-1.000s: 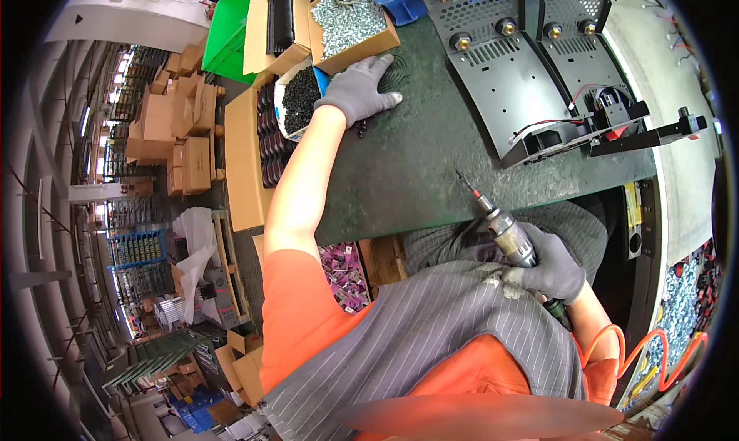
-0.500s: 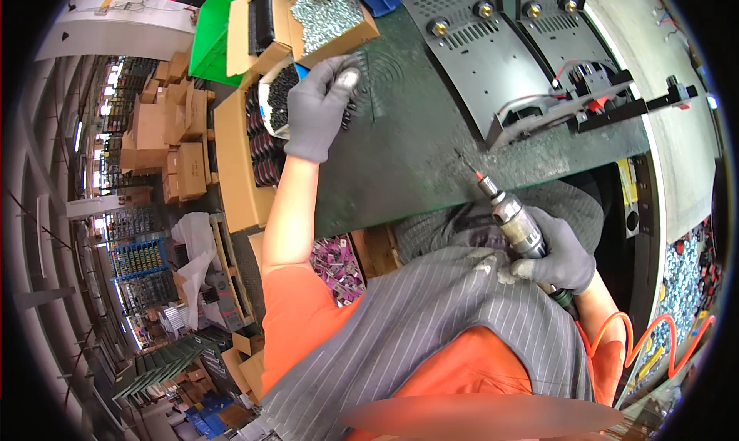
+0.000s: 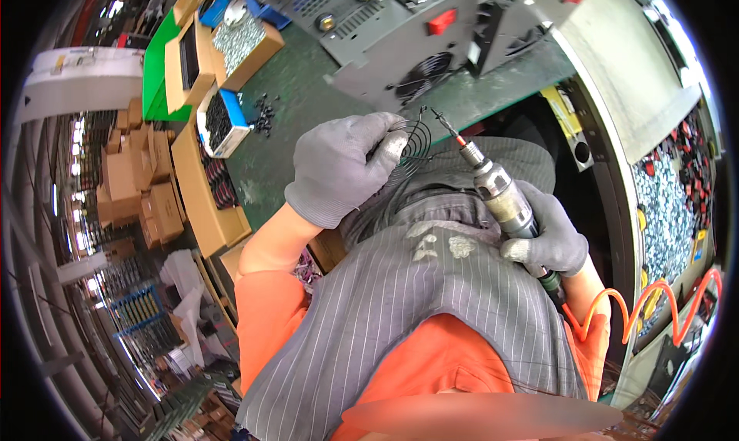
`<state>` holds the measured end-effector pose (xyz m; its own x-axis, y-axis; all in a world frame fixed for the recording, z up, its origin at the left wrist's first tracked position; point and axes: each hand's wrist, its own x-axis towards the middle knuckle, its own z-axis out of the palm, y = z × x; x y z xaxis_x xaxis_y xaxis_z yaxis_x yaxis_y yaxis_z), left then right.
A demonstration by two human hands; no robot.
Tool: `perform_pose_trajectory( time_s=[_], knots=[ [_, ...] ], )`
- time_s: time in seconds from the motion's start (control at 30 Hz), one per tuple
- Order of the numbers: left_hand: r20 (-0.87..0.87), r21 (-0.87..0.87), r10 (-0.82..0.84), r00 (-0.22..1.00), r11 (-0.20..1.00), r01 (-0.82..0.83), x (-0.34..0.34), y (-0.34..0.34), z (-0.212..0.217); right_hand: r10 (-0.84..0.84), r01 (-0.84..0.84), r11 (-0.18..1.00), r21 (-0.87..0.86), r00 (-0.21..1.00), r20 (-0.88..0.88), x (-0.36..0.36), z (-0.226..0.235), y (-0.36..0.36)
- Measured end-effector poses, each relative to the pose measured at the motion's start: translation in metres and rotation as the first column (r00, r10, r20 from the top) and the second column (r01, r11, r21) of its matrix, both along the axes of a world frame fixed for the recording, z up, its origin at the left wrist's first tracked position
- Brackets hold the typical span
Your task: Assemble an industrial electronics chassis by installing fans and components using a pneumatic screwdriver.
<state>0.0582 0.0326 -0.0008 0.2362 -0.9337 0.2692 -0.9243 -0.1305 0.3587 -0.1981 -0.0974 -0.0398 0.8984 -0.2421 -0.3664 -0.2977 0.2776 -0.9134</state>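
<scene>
My left hand (image 3: 346, 164), in a grey glove, is closed on a round black wire fan guard (image 3: 416, 142), thumb and fingers pinching its left side. My right hand (image 3: 550, 233), gloved alike, wraps around a metal-bodied power screwdriver (image 3: 504, 198) whose long bit points up and away. The bit's tip is close to the guard's far edge; I cannot tell if they touch. Beyond both hands stands a grey metal housing (image 3: 366, 83) on the green bench (image 3: 285, 141). A black fan (image 3: 423, 78) shows in its near panel, with a red switch (image 3: 441, 22) above.
Loose black screws (image 3: 264, 116) lie on the bench beside a small box of black screws (image 3: 223, 125). Behind are a carton of silvery screws (image 3: 245, 45) and a green bin (image 3: 158, 75). An orange coiled hose (image 3: 631, 310) hangs at the right, by a bin of silvery parts (image 3: 666, 210).
My left hand has lifted the fan guard off the bench and brought it right, near the screwdriver's tip. The view has shifted, with the housing now farther left. My right hand keeps its hold.
</scene>
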Motion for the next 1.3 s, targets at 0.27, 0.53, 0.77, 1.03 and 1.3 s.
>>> perform_pose_trajectory(
  time_s=[0.27,0.53,0.77,1.03,1.3],
  knots=[
    [0.213,0.002,-0.181,0.960,0.983,0.185,-0.029,-0.049,0.008,-0.152,0.148,0.988,0.047,0.983,0.106,-0.034,-0.019,-0.007],
    [0.353,0.038,-0.206,0.913,0.978,0.206,-0.042,-0.076,0.008,-0.201,0.186,0.976,0.110,0.968,0.150,-0.038,-0.031,-0.020],
    [0.341,0.134,-0.161,0.926,0.984,0.121,-0.040,-0.086,0.007,-0.242,0.219,0.966,0.136,0.953,0.185,-0.035,-0.037,-0.024],
    [0.319,0.175,-0.342,0.884,0.938,0.299,-0.039,-0.097,0.008,-0.235,0.215,0.968,0.133,0.958,0.164,-0.038,-0.045,-0.035],
    [0.399,0.136,-0.301,0.866,0.954,0.269,-0.050,-0.125,-0.010,-0.262,0.266,0.962,-0.063,0.963,0.069,-0.054,-0.016,-0.089]
  ],
)
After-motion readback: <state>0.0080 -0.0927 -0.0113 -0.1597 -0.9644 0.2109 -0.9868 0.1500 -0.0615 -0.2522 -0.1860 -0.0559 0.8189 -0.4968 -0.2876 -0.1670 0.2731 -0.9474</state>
